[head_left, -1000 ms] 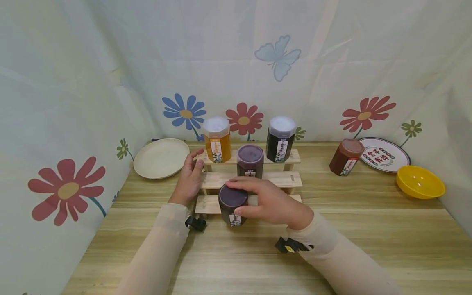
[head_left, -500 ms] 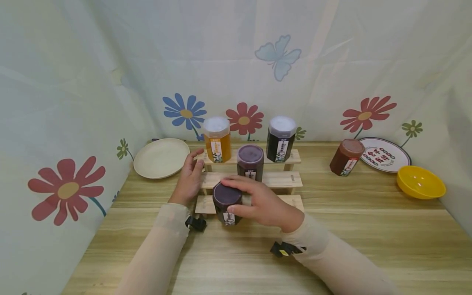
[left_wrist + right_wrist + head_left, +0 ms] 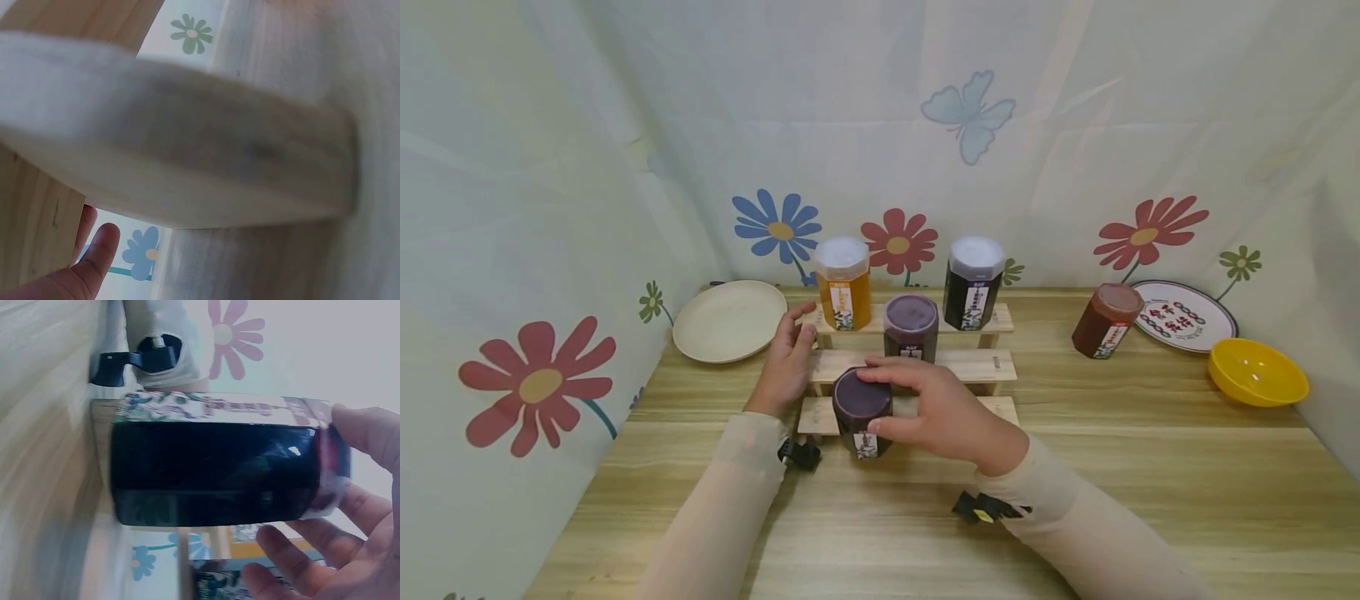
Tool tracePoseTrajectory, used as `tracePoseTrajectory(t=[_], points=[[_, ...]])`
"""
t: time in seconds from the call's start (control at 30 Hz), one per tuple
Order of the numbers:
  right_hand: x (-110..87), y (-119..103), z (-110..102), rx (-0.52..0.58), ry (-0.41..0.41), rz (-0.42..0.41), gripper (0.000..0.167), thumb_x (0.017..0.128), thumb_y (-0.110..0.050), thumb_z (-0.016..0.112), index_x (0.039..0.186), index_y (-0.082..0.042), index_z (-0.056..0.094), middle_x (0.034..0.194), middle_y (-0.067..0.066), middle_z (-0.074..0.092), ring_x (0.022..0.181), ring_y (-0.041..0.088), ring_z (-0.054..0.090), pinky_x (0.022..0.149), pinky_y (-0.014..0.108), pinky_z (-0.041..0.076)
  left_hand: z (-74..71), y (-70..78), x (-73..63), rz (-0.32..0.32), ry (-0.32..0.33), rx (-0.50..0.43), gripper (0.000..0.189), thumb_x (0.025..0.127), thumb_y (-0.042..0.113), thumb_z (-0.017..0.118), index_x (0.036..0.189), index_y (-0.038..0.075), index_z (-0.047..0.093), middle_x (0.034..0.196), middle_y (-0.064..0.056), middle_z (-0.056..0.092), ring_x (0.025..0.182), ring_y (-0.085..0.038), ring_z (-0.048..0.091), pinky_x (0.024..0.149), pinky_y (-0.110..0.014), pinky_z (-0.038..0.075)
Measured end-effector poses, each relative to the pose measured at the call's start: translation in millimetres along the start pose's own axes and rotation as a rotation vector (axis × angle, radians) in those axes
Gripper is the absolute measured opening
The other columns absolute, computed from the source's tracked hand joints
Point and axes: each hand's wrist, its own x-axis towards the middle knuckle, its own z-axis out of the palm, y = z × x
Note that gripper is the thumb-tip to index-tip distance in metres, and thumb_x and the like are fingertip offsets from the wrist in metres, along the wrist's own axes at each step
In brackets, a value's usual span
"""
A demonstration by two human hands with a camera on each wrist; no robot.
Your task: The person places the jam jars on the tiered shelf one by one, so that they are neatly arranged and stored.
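Observation:
My right hand [image 3: 947, 412] grips a dark purple jar [image 3: 859, 398] by its lid, thumb on the near side and fingers over the far side. The jar stands nearly upright at the lowest step of a three-step wooden rack [image 3: 973, 364]. In the right wrist view the dark jar [image 3: 219, 472] lies sideways across the picture, its label along the upper edge. My left hand [image 3: 786, 358] is at the rack's left end, fingers extended and holding no jar. The left wrist view shows its thumb [image 3: 100, 253] beside a wooden board [image 3: 37, 219].
A purple-lidded jar [image 3: 912, 321] stands on the middle step. The top step bears an orange jar [image 3: 844, 287] and a white-lidded dark jar [image 3: 973, 287]. Right of the rack are a reddish-brown jar [image 3: 1105, 321], a patterned plate [image 3: 1206, 335] and a yellow bowl [image 3: 1255, 375]. A cream plate [image 3: 730, 321] lies left.
My right hand has shifted the dark purple jar slightly left along the lowest step, then stayed almost still over the last half second. My left hand has kept its place.

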Motion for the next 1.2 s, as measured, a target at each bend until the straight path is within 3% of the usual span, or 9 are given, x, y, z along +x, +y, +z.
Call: tracePoseTrajectory(t=[0.17, 0.37, 0.6, 0.97, 1.2], points=[[-2.7, -6.6, -4.0, 0.006, 0.018, 0.057, 0.047, 0.088, -0.019, 0.087, 0.134, -0.019, 0.074, 0.155, 0.0, 0.058, 0.146, 0.023, 0.05, 0.115, 0.049, 0.044, 0.0, -0.7, 0.2, -0.006, -0.001, 0.007, 0.045, 0.116, 0.025, 0.04, 0.16, 0.015, 0.036, 0.167, -0.01, 0.035, 0.144, -0.037, 0.043, 0.12, -0.055, 0.033], [-3.4, -7.9, -0.6, 0.027, 0.038, 0.101, 0.047, 0.091, -0.02, 0.085, 0.136, -0.024, 0.073, 0.156, 0.002, 0.057, 0.146, 0.025, 0.05, 0.116, 0.05, 0.043, 0.3, -0.9, 0.2, 0.0, -0.001, 0.007, 0.045, 0.116, 0.027, 0.04, 0.159, 0.016, 0.037, 0.166, -0.009, 0.036, 0.144, -0.036, 0.044, 0.12, -0.055, 0.033], [0.0, -2.6, 6.8, 0.068, 0.063, 0.067, 0.049, 0.093, -0.018, 0.083, 0.14, -0.021, 0.071, 0.156, 0.007, 0.056, 0.147, 0.027, 0.049, 0.119, 0.051, 0.041, 0.5, -1.7, 1.1, -0.001, 0.004, 0.016, 0.044, 0.116, 0.029, 0.041, 0.158, 0.016, 0.039, 0.166, -0.006, 0.036, 0.145, -0.037, 0.043, 0.122, -0.056, 0.032], [4.0, 4.9, 18.8, 0.155, 0.108, 0.042, 0.049, 0.095, -0.017, 0.081, 0.143, -0.019, 0.068, 0.158, 0.005, 0.055, 0.15, 0.023, 0.046, 0.122, 0.049, 0.036, 0.6, 0.8, -1.7, -0.024, 0.004, 0.0, 0.045, 0.116, 0.03, 0.04, 0.159, 0.019, 0.038, 0.158, -0.016, 0.044, 0.14, -0.036, 0.046, 0.117, -0.055, 0.036], [6.2, 7.1, 24.8, 0.229, 0.111, 0.047, 0.052, 0.097, -0.014, 0.078, 0.148, -0.016, 0.063, 0.162, 0.01, 0.048, 0.153, 0.029, 0.041, 0.114, 0.05, 0.045, 0.4, -0.8, -1.1, -0.024, 0.003, -0.014, 0.046, 0.115, 0.032, 0.041, 0.159, 0.02, 0.038, 0.159, -0.016, 0.043, 0.141, -0.038, 0.045, 0.117, -0.055, 0.035]])
